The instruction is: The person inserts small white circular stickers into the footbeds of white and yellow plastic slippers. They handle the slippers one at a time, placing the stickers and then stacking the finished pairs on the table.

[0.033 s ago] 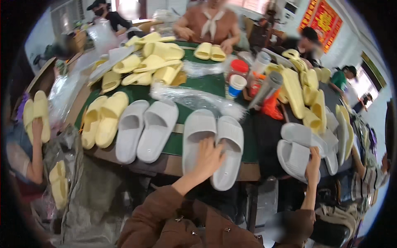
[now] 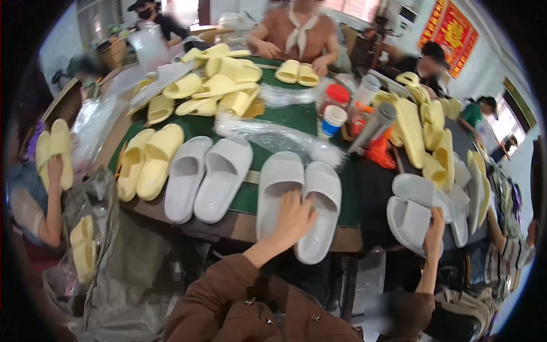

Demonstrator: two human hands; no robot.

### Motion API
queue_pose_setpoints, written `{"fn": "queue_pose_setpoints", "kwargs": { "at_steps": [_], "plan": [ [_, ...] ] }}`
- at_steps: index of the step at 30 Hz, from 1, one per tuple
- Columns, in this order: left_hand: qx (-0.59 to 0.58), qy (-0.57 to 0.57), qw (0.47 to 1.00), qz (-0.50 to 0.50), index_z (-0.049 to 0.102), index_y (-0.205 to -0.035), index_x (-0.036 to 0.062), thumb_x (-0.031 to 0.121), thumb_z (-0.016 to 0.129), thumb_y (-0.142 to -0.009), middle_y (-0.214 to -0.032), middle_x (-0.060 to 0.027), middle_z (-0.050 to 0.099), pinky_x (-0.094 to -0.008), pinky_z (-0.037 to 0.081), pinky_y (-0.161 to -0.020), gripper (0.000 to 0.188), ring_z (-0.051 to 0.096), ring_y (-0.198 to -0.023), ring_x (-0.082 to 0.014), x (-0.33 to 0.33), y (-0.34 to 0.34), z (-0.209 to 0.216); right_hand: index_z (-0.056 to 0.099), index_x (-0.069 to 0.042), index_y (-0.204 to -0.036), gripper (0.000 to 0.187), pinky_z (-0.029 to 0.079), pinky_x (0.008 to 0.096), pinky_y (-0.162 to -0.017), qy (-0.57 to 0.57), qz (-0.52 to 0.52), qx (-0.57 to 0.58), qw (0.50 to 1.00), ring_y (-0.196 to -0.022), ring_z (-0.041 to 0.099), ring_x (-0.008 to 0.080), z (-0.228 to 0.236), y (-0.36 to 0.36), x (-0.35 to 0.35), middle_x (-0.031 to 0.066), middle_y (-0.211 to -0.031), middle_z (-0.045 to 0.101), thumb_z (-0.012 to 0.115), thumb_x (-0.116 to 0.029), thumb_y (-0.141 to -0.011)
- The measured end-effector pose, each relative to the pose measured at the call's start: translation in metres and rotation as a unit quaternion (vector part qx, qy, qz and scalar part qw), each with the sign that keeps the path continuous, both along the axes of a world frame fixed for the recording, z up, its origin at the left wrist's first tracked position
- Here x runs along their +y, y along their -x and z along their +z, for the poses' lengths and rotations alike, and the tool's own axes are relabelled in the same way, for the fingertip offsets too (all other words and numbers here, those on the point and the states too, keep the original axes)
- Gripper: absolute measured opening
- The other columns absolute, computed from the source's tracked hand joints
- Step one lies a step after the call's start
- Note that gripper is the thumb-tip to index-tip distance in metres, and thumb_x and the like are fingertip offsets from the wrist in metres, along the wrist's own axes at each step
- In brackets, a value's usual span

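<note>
A pair of light grey slide slippers (image 2: pixel 319 228) lies toe-away at the near table edge, their heels reaching over it. My left hand (image 2: pixel 292 219) grips their inner sides, fingers in the foot opening of the left one and thumb by the right one. Farther right, my right hand (image 2: pixel 435 231) is closed on the side of a grey slipper (image 2: pixel 405 223). Another grey slipper (image 2: pixel 419 187) lies against that one, its far part overlapped. Left of my left hand stand a second grey pair (image 2: pixel 221 181) and a yellow pair (image 2: pixel 152 162), side by side.
Yellow slippers (image 2: pixel 233 69) are heaped at the far left, more (image 2: pixel 409 128) at the right. Clear plastic wrap (image 2: pixel 279 138), a red-lidded jar (image 2: pixel 335 96), a cup (image 2: pixel 333 121) and a grey cylinder (image 2: pixel 376 125) stand mid-table. Co-workers sit around; a person's hand (image 2: pixel 54 165) holds yellow slippers.
The view has turned slightly left, so the table and slippers sit a little farther right in it. Both my hands keep the same hold on the grey slippers.
</note>
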State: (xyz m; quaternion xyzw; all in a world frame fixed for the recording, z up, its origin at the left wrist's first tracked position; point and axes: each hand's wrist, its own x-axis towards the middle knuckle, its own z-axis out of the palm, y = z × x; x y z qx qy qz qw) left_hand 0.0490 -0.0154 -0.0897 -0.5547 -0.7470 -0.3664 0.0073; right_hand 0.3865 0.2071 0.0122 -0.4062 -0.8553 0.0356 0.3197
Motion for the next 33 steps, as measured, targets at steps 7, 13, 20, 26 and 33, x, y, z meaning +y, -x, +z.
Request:
{"fn": "queue_pose_setpoints", "kwargs": {
  "at_steps": [7,13,20,26,33],
  "plan": [
    [0.052,-0.079,0.995,0.021,0.057,-0.114,-0.0068,0.007,0.058,-0.081,-0.112,-0.0289,0.051,-0.0492,0.041,-0.091,0.036,0.049,-0.103,-0.0428,-0.016,0.008,0.004,0.055,0.007,-0.108,0.024,0.041,0.0342,-0.09,-0.039,0.016,0.032,0.999,-0.101,0.054,0.0356,-0.02,-0.007,0.016,0.0198,-0.107,0.056,0.052,-0.001,-0.085],
    [0.086,-0.107,0.985,0.104,0.058,-0.11,-0.0062,0.002,0.055,-0.078,-0.102,-0.0285,0.054,-0.0508,0.041,-0.088,0.034,0.051,-0.099,-0.0444,-0.067,0.064,0.064,0.053,0.008,-0.103,0.021,0.04,0.0321,-0.086,-0.085,0.027,0.03,0.996,-0.093,0.052,0.0317,-0.026,-0.011,0.022,0.0176,-0.098,0.053,0.051,-0.001,-0.084],
    [0.282,-0.078,0.891,0.346,0.06,-0.089,-0.001,0.002,0.057,-0.076,-0.098,-0.0194,0.056,-0.0506,0.039,-0.082,0.014,0.049,-0.099,-0.0388,-0.149,0.225,0.094,0.053,0.009,-0.1,0.02,0.041,0.0323,-0.083,0.0,0.015,0.011,1.0,-0.089,0.053,0.0313,-0.002,0.0,0.003,0.0179,-0.095,0.053,0.053,-0.002,-0.083],
    [0.239,0.04,0.863,0.444,0.063,-0.105,0.0016,-0.001,0.055,-0.077,-0.112,-0.0155,0.058,-0.0505,0.041,-0.088,0.03,0.05,-0.111,-0.0368,-0.227,0.321,0.076,0.057,0.007,-0.098,0.019,0.042,0.0321,-0.078,-0.002,0.009,0.035,0.999,-0.085,0.054,0.0297,-0.007,0.002,0.009,0.0159,-0.091,0.055,0.056,0.0,-0.08],
    [0.184,0.012,0.875,0.448,0.061,-0.113,0.0001,-0.003,0.055,-0.077,-0.131,-0.0195,0.052,-0.0496,0.041,-0.096,0.037,0.05,-0.119,-0.0375,-0.236,0.341,0.034,0.059,0.003,-0.09,0.013,0.043,0.0348,-0.071,0.003,0.022,0.002,1.0,-0.08,0.054,0.0335,0.014,0.023,-0.012,0.0153,-0.085,0.054,0.059,0.002,-0.077]
  ]
}}
